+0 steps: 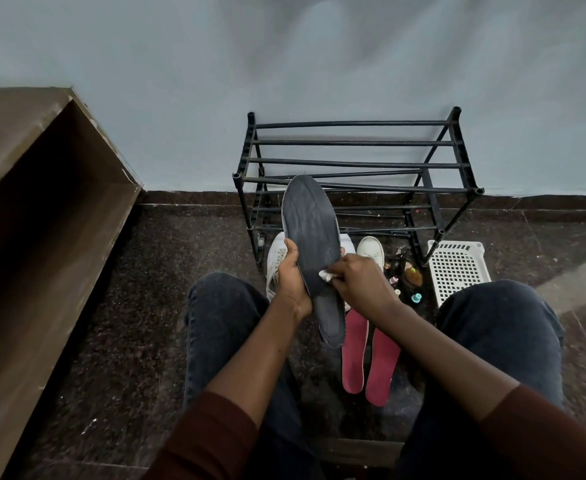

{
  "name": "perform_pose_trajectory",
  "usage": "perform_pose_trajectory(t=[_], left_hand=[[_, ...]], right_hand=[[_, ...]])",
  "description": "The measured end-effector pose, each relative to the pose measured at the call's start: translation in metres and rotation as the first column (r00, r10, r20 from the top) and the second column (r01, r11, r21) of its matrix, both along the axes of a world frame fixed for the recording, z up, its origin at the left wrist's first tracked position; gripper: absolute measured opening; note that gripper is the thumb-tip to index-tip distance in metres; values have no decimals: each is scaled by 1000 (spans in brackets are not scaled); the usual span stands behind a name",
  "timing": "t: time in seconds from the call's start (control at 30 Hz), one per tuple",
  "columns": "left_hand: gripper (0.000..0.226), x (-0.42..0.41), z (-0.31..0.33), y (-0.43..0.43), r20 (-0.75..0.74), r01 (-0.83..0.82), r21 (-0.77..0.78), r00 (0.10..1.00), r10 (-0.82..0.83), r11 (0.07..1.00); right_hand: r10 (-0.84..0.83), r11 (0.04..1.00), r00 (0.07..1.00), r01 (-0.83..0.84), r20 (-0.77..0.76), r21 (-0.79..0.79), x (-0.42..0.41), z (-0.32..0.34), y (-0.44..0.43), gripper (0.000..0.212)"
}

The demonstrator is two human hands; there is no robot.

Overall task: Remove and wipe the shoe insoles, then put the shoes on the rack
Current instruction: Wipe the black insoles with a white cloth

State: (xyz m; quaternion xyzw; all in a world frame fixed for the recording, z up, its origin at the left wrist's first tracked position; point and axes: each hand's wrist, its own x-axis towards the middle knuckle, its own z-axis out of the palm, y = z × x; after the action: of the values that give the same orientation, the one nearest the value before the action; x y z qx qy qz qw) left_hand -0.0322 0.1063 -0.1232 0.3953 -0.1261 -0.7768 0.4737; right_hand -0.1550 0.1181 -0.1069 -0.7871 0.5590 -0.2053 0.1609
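Observation:
My left hand grips a dark grey insole by its left edge, holding it upright in front of me. My right hand presses a small white wipe against the insole's middle. Two red insoles lie side by side on the dark floor between my knees. Behind the grey insole stand white shoes, one at the left and another at the right, partly hidden. The black metal shoe rack stands against the wall with nothing on its bars.
A white perforated basket sits on the floor right of the rack. Small bottles and items lie between the basket and the shoes. A brown wooden cabinet lines the left side. My knees in dark jeans flank the workspace.

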Motion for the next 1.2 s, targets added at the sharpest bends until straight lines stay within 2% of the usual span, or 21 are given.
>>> perform_pose_trajectory(t=[0.13,0.23,0.33,0.57,0.7,0.9,1.0,1.2], left_hand=[[69,0,3,4,-21,11,-22,1000,-11,1000],[75,-1,4,7,-30,8,-28,999,-9,1000],[77,-1,4,6,-33,5,-21,999,-5,1000],[78,-4,2,3,3,-2,32,1000,2,999],[81,-4,4,3,13,15,30,1000,-15,999],[74,-3,3,7,14,40,2,999,-40,999],[72,-2,2,7,32,32,-8,999,-32,999],[73,-2,1,5,-11,34,24,999,-34,999]], right_hand=[[-68,995,997,70,23,-78,4,12,-21,6],[-156,987,988,156,8,-50,3,17,-35,15],[-108,994,994,107,-18,-34,4,15,-30,16],[-20,999,997,17,72,47,0,1,10,9],[-57,998,995,55,88,18,1,0,6,9],[-159,984,987,161,27,-79,6,17,-35,10],[-192,980,981,193,9,-59,7,23,-52,17],[-121,993,992,120,20,16,8,15,-30,17]])
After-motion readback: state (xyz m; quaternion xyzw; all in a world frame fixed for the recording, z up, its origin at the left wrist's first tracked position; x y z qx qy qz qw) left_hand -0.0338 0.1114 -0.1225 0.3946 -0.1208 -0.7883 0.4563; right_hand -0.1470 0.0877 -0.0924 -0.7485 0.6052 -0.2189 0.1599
